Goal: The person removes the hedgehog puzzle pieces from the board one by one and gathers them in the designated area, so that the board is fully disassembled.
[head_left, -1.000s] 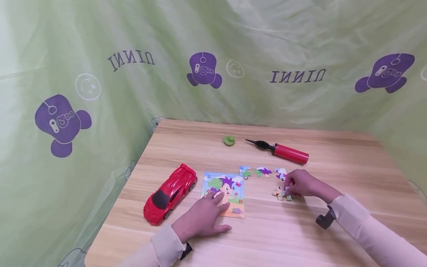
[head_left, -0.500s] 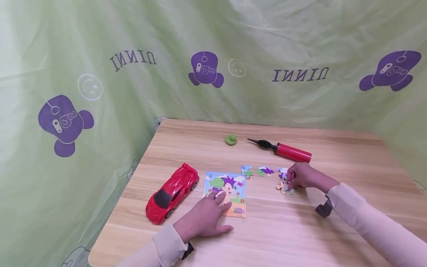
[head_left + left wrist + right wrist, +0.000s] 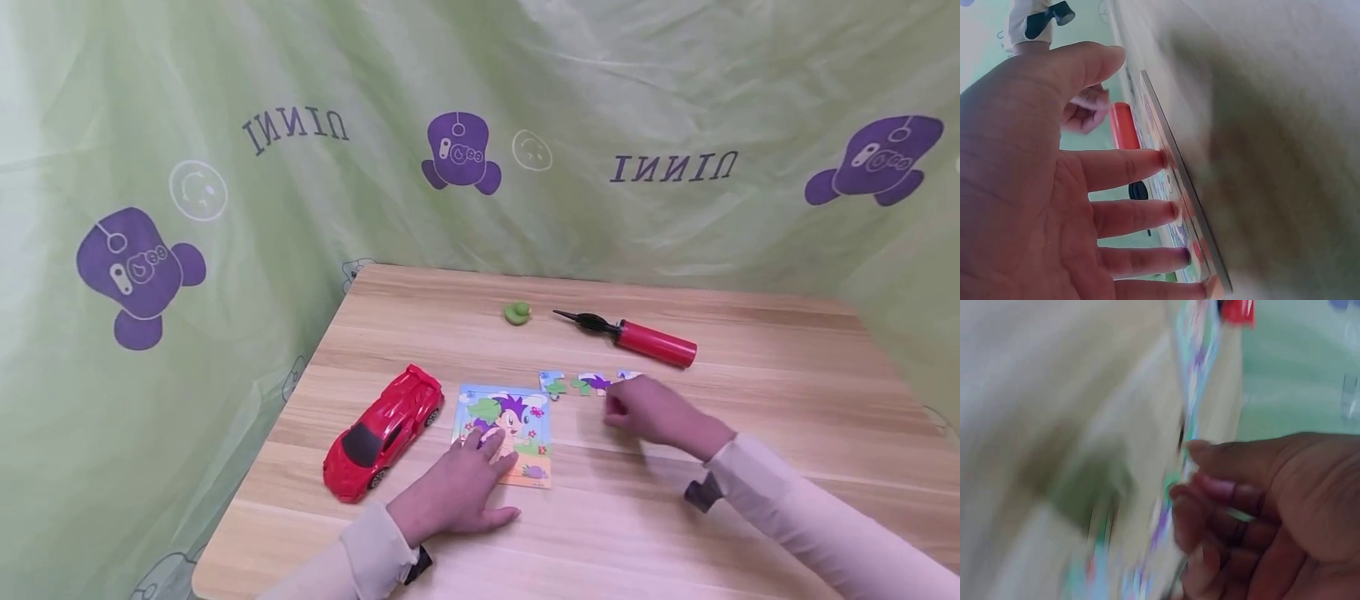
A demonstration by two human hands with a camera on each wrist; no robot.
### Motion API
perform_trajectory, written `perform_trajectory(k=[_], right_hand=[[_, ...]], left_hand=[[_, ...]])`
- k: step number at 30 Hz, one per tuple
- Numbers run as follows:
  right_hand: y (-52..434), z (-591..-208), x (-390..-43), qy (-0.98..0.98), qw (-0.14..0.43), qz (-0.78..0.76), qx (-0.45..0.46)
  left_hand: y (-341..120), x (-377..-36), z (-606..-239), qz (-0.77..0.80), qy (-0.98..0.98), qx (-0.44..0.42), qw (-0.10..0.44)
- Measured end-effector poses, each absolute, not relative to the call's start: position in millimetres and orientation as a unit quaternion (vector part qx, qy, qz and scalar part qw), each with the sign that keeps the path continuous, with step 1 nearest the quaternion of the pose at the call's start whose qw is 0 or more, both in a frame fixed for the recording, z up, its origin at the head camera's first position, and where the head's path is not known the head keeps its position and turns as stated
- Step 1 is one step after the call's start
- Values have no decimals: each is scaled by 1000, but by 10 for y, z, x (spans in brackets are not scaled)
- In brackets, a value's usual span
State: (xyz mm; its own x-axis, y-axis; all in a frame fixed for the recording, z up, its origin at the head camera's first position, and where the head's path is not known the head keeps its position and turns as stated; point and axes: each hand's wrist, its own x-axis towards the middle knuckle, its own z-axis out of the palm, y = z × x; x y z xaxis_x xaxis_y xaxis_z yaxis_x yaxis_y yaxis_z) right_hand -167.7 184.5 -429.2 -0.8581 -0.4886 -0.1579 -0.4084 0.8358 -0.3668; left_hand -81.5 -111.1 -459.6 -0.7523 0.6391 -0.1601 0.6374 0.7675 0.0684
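- The puzzle board (image 3: pixel 502 433) lies flat on the wooden bench (image 3: pixel 750 517), near the front edge and a little left of centre, just right of a red toy car (image 3: pixel 382 433).
- The left hand (image 3: pixel 457 492) rests on the board's lower left part with straight, spread fingers; the left wrist view shows the fingertips (image 3: pixel 1163 159) pressing on the printed surface, and nothing is gripped.
- The right hand (image 3: pixel 652 412) hovers just right of the board, apart from it, with its fingers curled inward.
- In the blurred right wrist view the curled fingers (image 3: pixel 1210 487) seem to pinch something small and flat, but whether a puzzle piece is really held cannot be told for sure.
- Loose puzzle pieces (image 3: pixel 577 383) lie in a short row behind the board's right corner; the right hand is just beside the nearest of them and covers part of the row.
- Farther back lie a red hand pump (image 3: pixel 648 342) with a black nozzle and a small green lump (image 3: pixel 516 313), both well apart from the two hands.
- A green printed cloth (image 3: pixel 300 167) hangs behind and beside the bench.
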Motion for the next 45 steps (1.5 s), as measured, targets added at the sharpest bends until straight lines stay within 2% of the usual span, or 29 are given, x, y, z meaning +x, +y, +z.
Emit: perform_trajectory(k=[6,12,21,32,40,45], right_hand=[[1163,-4484,-1571,911,62,-177,-368],[832,-4626,-1585,906,39,-155,-392],[568,-4675,-1617,926,70,-177,-327],[540,-4684,-1654,932,90,-211,-280],[585,-4588,-1734,895,159,-363,-207],[754,-4481,-1852,883,177,-383,-205]], left_hand=[[-1156,-809,-4626,22,936,344,70],[-1157,-788,-4653,32,936,347,38],[-1163,-774,-4632,30,941,337,25],[-1147,-779,-4638,18,941,336,41],[-1140,-777,-4626,11,941,335,49],[-1130,-769,-4625,5,941,333,52]])
